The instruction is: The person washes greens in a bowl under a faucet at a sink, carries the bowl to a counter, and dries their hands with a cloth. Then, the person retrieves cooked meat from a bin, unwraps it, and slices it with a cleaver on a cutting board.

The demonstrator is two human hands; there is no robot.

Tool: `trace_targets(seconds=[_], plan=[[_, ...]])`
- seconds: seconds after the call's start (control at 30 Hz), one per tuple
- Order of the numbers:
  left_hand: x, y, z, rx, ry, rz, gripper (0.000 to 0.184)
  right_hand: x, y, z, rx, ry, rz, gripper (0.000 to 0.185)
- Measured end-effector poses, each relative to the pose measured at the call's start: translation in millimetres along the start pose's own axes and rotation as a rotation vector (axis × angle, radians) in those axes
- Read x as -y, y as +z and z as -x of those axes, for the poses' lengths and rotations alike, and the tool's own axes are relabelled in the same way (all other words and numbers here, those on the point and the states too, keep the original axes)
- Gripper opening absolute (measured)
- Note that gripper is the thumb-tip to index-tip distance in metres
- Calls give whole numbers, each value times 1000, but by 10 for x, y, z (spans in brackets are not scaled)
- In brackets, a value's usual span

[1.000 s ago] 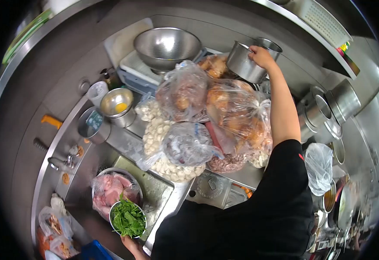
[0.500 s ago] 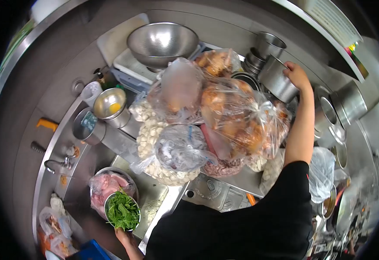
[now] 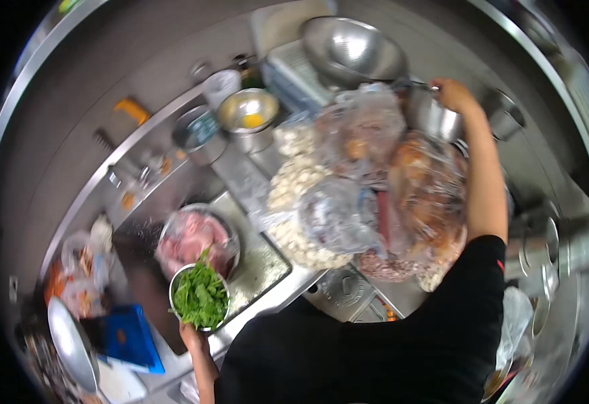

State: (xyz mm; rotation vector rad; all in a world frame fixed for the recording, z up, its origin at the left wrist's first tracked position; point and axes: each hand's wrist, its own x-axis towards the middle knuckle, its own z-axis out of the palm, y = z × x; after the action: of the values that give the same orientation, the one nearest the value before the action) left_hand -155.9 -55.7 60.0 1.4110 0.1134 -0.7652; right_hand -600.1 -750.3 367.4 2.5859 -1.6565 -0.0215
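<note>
My left hand [image 3: 193,339] is closed on the near rim of a metal bowl heaped with leafy greens [image 3: 200,294]. That bowl is held over the sink, in front of a larger metal bowl of pink raw meat [image 3: 201,237] wrapped in clear plastic. At the upper right, my right hand [image 3: 456,96] grips the rim of a metal pot [image 3: 433,116]; its inside is hidden. Just below the pot lies a clear bag of brown food [image 3: 429,192]. Left of it are another tied plastic bag [image 3: 362,131] and a bag of white pieces like mushrooms or garlic [image 3: 294,185].
A wide steel bowl [image 3: 352,47] stands at the back. A small bowl with egg yolk [image 3: 249,111] rests on a metal container beside a metal pot [image 3: 200,138]. The faucet [image 3: 133,168] is at the left. A blue tray [image 3: 131,340] and bagged scraps [image 3: 82,269] sit lower left.
My right hand has moved the metal pot left, away from the other pots, to behind the bags. My view has turned. The left hand still holds the bowl of greens.
</note>
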Motion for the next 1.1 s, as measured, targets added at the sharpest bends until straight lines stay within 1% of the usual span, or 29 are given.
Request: trace_targets(seconds=[0.03,0.07,0.1,0.13,0.17,0.2,0.27,0.3,0.33,0.37,0.4,0.43,0.47,0.5,0.53,0.57,0.6,0.63,0.7,0.73,0.77,0.8,0.83,0.9,0.97,1.03,1.1], plan=[[-42,33,71,-81,-33,17,31,228,-100,-44,-5,-26,48,42],[13,-92,33,-101,-42,14,32,427,-144,-151,-36,-72,4,44],[56,-179,14,-109,-18,48,31,711,-178,-213,-58,-113,-44,46],[151,-374,-37,-94,36,-13,30,1021,-213,-265,-46,-194,-130,44],[179,-477,-47,-108,41,4,29,1436,-245,-264,-33,-272,-215,42],[155,-502,-47,-119,50,19,29,1914,-196,-204,-8,-312,-235,42],[200,-702,-103,-92,64,44,30,2954,-135,-9,-55,-545,-308,39],[124,-659,-66,-106,72,73,29,3435,103,15,-34,-610,-379,39],[223,-717,-162,-122,83,78,29,3882,493,28,29,-770,-529,39],[174,-764,-144,-153,73,63,29,4461,821,198,188,-699,-664,37],[94,-733,-110,-184,65,82,30,4941,1304,262,155,-865,-673,37],[26,-733,-75,-215,57,100,30,5427,1575,511,322,-846,-593,37],[67,-848,-98,-215,54,85,32,5834,2215,617,360,-931,-587,36],[62,-881,-101,-239,43,93,32,6215,3081,737,433,-905,-533,34],[35,-874,-95,-260,66,88,33,6453,3208,1036,582,-891,-482,34],[214,-886,-259,-256,117,107,34,6741,3664,1151,614,-918,-206,38],[197,-983,-215,-272,102,90,35,6857,3935,1436,543,-956,-269,39],[182,-1033,-198,-290,92,95,35,6887,4064,1635,559,-969,-264,39],[42,-1116,-134,-326,20,81,36,6933,4223,1930,198,-1116,-310,39],[-42,-1138,-107,-329,4,98,37,7042,4386,1944,218,-1078,-400,36],[-76,-1201,-98,-333,-9,100,37,7052,4537,1933,233,-1078,-395,36],[136,-1110,-299,-309,31,105,37,6985,4562,1662,387,-997,-306,33],[130,-1117,-326,-296,43,91,37,6916,4585,1590,571,-898,-226,32],[109,-1099,-440,-272,72,73,36,6550,4687,1338,704,-790,67,29],[65,-1053,-510,-247,59,103,37,6608,3741,1237,778,-694,467,30],[54,-982,-584,-237,76,122,38,6666,3574,820,736,-667,277,40],[-40,-902,-583,-253,51,93,38,6894,3484,327,550,-619,-26,41]])
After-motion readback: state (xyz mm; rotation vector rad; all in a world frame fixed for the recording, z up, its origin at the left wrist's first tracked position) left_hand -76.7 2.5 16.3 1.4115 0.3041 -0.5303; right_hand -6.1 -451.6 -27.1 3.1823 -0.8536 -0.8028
